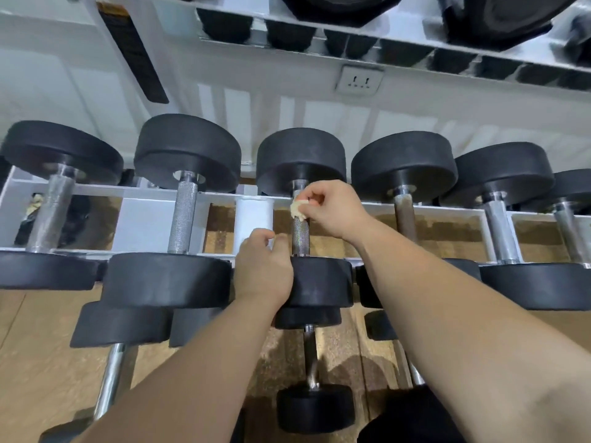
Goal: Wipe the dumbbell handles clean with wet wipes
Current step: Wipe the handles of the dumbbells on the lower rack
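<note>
Handle (300,231) points straight away, right fingers (315,196) pinching wipe (298,210) at its far end, left fingers (260,237) curled beside, hold unclear.

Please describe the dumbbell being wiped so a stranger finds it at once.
On the white rack, take the middle row. The dumbbell is the third whole one from the left. Only its handle has the right hand pinching a wipe against it.

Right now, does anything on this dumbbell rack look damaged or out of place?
Yes. The brown handle right of the wiped handle looks rusty; the others are silver. A crumpled scrap sits beside the leftmost handle.
</note>
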A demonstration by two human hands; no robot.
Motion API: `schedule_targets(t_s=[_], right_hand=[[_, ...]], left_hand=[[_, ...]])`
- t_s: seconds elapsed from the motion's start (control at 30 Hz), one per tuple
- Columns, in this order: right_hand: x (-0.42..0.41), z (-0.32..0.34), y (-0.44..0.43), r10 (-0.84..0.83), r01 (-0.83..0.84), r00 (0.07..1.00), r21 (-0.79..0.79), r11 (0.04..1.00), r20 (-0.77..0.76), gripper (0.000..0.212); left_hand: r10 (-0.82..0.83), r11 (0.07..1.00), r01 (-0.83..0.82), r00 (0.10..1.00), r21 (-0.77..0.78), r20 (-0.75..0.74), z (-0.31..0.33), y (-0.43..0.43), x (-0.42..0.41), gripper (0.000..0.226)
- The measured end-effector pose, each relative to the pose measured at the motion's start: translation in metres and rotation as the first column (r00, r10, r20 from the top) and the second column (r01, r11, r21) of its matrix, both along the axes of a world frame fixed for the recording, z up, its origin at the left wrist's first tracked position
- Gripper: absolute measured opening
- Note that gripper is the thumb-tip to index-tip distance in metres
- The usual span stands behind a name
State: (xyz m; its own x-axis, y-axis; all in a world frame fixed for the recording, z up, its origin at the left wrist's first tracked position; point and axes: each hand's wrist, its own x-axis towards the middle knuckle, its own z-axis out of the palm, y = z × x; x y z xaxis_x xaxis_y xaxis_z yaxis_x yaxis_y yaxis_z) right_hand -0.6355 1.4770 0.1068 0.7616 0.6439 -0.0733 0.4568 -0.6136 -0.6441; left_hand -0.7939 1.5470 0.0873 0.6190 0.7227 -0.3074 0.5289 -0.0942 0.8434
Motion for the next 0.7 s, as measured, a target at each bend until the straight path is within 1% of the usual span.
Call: schedule_targets(t_s=[0.13,0.2,0.23,0.3,0.33,0.37,0.43,0.53,0.6,0.63,0.67,0.7], right_hand=[[-0.001,-0.011,0.002,0.001,-0.002,1.000,0.030,1.000,0.031,0.010],[-0.004,-0.010,0.001,0.017,-0.017,1.000,0.009,1.000,0.027,0.010],[-0.005,-0.008,-0.001,0.053,-0.052,0.999,-0.037,0.998,0.014,0.010],[-0.006,0.000,-0.007,0.171,-0.179,0.984,-0.172,0.969,-0.057,0.008],[-0.006,0.003,-0.009,0.221,-0.238,0.970,-0.218,0.947,-0.098,0.008],[-0.005,0.006,-0.010,0.252,-0.273,0.961,-0.229,0.934,-0.114,0.008],[0.000,0.004,-0.005,0.246,-0.250,0.968,-0.173,0.952,-0.045,0.005],[0.006,-0.009,0.008,0.095,-0.089,0.984,-0.047,0.995,0.148,0.009],[0.003,-0.015,0.013,0.032,-0.035,0.973,0.009,0.999,0.230,0.009],[0.001,-0.015,0.011,0.023,-0.031,0.971,0.029,0.999,0.237,0.009],[-0.001,-0.014,0.007,0.038,-0.045,0.978,0.033,0.998,0.205,0.009],[-0.004,-0.011,0.001,0.076,-0.077,0.988,0.004,0.997,0.136,0.010]], left_hand=[[0.040,0.999,-0.040,0.997,-0.004,0.064,-0.005,-0.002,0.000,0.041],[0.062,0.998,-0.061,0.996,-0.013,0.069,-0.005,-0.003,0.001,0.039],[0.071,0.997,-0.070,0.995,-0.023,0.068,-0.005,-0.003,0.001,0.039],[0.077,0.997,-0.074,0.994,-0.033,0.074,-0.004,-0.004,0.001,0.037],[0.073,0.997,-0.071,0.994,-0.029,0.081,-0.003,-0.004,0.001,0.037],[0.068,0.998,-0.066,0.994,-0.021,0.089,-0.003,-0.004,0.001,0.038],[0.057,0.998,-0.057,0.993,-0.010,0.103,-0.004,-0.004,0.000,0.041],[0.033,0.999,-0.033,0.994,0.000,0.101,-0.006,-0.004,-0.001,0.038],[0.024,1.000,-0.023,0.995,-0.011,0.097,-0.006,-0.003,0.000,0.036],[0.019,1.000,-0.017,0.995,-0.019,0.095,-0.006,-0.003,0.000,0.034],[0.017,1.000,-0.014,0.996,-0.026,0.092,-0.006,-0.002,0.000,0.030],[0.014,0.999,-0.011,0.996,-0.030,0.087,-0.006,-0.001,0.000,0.025]])
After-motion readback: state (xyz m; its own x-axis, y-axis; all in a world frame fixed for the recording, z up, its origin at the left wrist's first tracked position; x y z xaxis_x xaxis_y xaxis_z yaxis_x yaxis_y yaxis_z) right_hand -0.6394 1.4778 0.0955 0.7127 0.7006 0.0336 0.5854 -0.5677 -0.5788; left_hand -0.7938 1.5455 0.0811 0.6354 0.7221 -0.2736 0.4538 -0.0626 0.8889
